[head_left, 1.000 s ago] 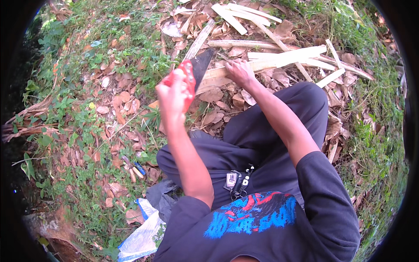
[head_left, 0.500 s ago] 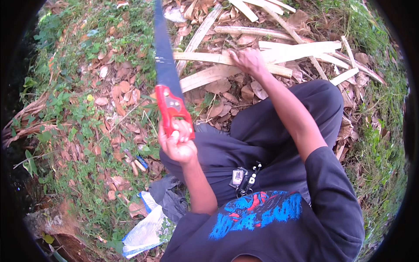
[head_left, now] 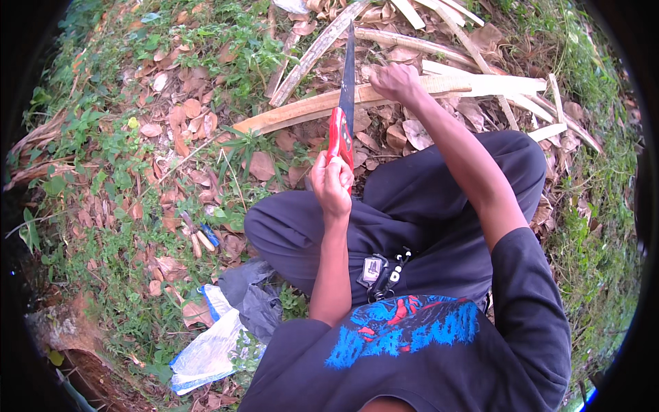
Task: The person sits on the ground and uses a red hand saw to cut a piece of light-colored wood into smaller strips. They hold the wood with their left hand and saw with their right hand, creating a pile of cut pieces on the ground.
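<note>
My left hand (head_left: 332, 182) is wrapped round the red handle of a handsaw (head_left: 347, 96). The dark blade, seen nearly edge-on, crosses a long pale wooden strip (head_left: 295, 113) just left of my right hand. Whether its teeth touch the wood I cannot tell. My right hand (head_left: 397, 82) is closed on that strip, its fingertips partly hidden. The strip slants from the lower left to the right, over or against other pale pieces.
More wooden strips (head_left: 504, 84) lie crossed at the far right, and a rough-edged strip (head_left: 319, 51) lies beyond the saw. My crossed legs (head_left: 439, 178) are close in front. Small tools (head_left: 206, 237) and a white and blue plastic sack (head_left: 209, 350) lie at left on leafy grass.
The saw has moved right, from the strip's left end to beside my right hand, and its blade has turned edge-on. My right hand stays on the wood.
</note>
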### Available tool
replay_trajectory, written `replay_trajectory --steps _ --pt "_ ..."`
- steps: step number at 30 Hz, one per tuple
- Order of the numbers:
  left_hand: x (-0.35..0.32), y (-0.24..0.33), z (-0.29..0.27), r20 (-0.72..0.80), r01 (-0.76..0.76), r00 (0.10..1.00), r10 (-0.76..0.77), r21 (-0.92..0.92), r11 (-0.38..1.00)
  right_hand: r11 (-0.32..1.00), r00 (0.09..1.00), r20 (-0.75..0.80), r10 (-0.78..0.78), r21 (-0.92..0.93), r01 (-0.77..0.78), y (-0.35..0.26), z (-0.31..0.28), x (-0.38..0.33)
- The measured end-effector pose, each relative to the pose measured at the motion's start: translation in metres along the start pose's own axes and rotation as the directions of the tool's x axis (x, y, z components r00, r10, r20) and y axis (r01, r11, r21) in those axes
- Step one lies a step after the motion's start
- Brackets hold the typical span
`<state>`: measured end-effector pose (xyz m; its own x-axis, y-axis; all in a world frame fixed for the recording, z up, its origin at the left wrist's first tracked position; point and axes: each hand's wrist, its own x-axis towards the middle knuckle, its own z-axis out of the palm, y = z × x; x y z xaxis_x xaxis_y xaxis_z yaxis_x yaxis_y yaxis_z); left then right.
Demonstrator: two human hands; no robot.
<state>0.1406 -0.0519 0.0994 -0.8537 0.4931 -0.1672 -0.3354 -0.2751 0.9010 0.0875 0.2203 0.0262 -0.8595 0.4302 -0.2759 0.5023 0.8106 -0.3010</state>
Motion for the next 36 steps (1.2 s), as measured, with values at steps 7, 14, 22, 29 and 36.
replay_trajectory --steps 7,14,22,29,36 --pt "0.004 -0.010 0.012 -0.037 0.016 0.999 -0.016 -0.004 1.000 1.000 0.987 -0.158 0.006 -0.012 -0.008 0.009 0.024 0.005" --pt "0.006 -0.017 0.009 -0.055 -0.009 0.998 0.013 0.065 0.998 0.995 0.981 -0.180 0.078 0.079 -0.065 0.008 0.028 0.012" --pt "-0.007 -0.024 0.018 -0.042 -0.014 0.999 0.021 0.164 0.986 0.983 0.990 -0.083 0.116 0.154 -0.102 0.002 0.017 0.005" --pt "-0.029 -0.030 0.022 -0.068 -0.033 0.996 0.053 0.266 0.963 0.986 0.992 -0.046 0.121 0.120 -0.115 0.007 0.015 0.007" --pt "-0.014 -0.047 0.020 -0.072 -0.091 0.990 0.124 0.354 0.931 0.996 0.974 -0.214 0.077 -0.017 -0.082 0.010 0.034 0.010"
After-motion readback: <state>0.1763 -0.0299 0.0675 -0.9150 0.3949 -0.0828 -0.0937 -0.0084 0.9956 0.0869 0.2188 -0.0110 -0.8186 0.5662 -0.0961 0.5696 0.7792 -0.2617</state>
